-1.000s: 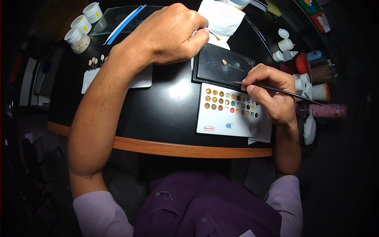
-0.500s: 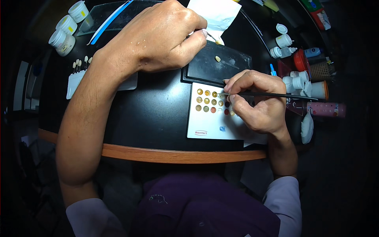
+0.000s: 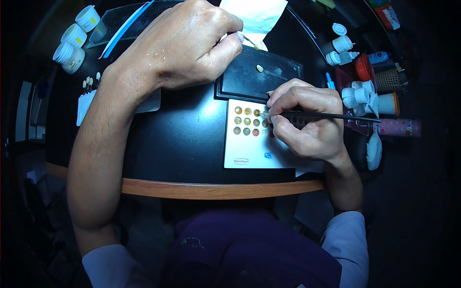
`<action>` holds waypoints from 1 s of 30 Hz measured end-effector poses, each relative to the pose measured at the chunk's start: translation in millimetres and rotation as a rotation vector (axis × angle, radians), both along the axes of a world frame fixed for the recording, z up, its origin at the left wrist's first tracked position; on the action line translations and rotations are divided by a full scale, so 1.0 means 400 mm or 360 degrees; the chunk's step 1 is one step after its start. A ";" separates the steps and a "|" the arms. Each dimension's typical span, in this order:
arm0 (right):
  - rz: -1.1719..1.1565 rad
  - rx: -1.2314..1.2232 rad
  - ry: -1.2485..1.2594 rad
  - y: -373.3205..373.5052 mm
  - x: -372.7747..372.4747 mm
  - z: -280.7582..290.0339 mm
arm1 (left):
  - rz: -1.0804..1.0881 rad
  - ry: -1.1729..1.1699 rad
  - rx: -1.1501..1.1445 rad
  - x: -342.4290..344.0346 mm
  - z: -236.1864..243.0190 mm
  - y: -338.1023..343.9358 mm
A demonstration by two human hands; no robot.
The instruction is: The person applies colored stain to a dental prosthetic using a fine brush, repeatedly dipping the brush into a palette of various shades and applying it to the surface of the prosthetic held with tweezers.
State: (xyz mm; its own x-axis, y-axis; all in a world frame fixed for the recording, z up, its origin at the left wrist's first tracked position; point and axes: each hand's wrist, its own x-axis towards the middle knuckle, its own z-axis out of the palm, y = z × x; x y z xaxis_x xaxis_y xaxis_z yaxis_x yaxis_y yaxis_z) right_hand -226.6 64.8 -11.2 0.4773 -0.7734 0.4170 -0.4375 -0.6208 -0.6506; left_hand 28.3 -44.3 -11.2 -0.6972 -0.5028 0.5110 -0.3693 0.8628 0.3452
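Note:
My right hand [image 3: 309, 120] pinches a thin brush with a long dark handle [image 3: 331, 115] pointing left. Its fine tip is at the top row of round wells in a white palette [image 3: 240, 149]; whether it touches the paste there, I cannot tell. Those wells hold yellow, brown, greenish and red colours, and my fingers cover the ones further right. Higher up and to the left, my left hand [image 3: 192, 48] is closed on a thin metal holder [image 3: 248, 41] with a small yellowish tip. A small tooth-coloured crown [image 3: 260, 68] lies on a black box [image 3: 240, 84] between the hands.
White paper [image 3: 254, 14] lies beyond the box. White jars [image 3: 69, 57] stand at the far left, near a glass plate and a blue-white strip [image 3: 126, 30]. Tooth shade tabs [image 3: 89, 84] are beside my left forearm. Bottles, cups [image 3: 355, 96] and a pink cylinder [image 3: 398, 127] crowd the right.
The whole view has shifted slightly, moving the table things a little left. The brush tip has moved slightly left over the palette. Both hands keep their grips.

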 end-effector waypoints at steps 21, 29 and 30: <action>-0.0081 0.0186 -0.0403 0.013 -0.019 0.033 | -0.0102 0.0047 0.0317 -0.015 -0.009 0.014; 0.0095 -0.0172 -0.0628 0.004 -0.009 0.016 | -0.0276 0.0066 0.0275 -0.029 -0.011 0.029; 0.0104 -0.0231 -0.0649 0.005 -0.010 0.014 | -0.0309 0.0060 0.0320 -0.035 -0.005 0.035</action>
